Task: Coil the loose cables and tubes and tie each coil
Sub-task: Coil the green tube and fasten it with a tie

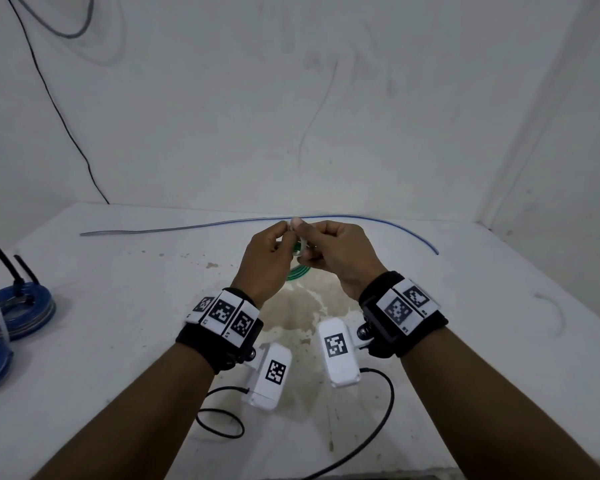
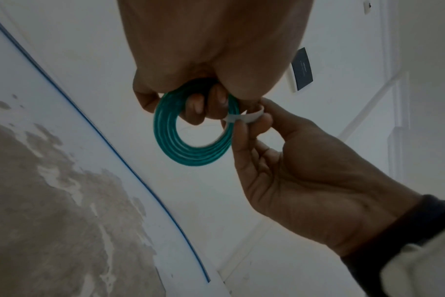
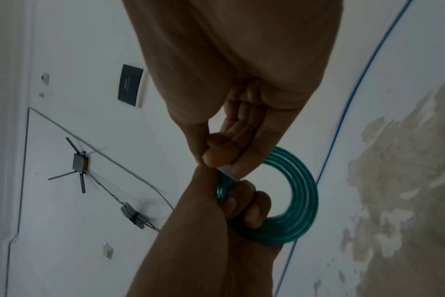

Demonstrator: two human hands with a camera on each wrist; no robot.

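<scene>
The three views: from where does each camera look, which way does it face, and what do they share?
Head: sits above, faces forward and down at the table; shows both forearms, left hand, right hand.
Left wrist: under the left hand, looks along it at the green coil and white tie; shows both hands.
Right wrist: under the right hand, looks along it at the coil; shows both hands.
Shared: coil, blue tube.

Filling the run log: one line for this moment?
left hand grips green coil | right hand pinches white tie | blue tube uncoiled
</scene>
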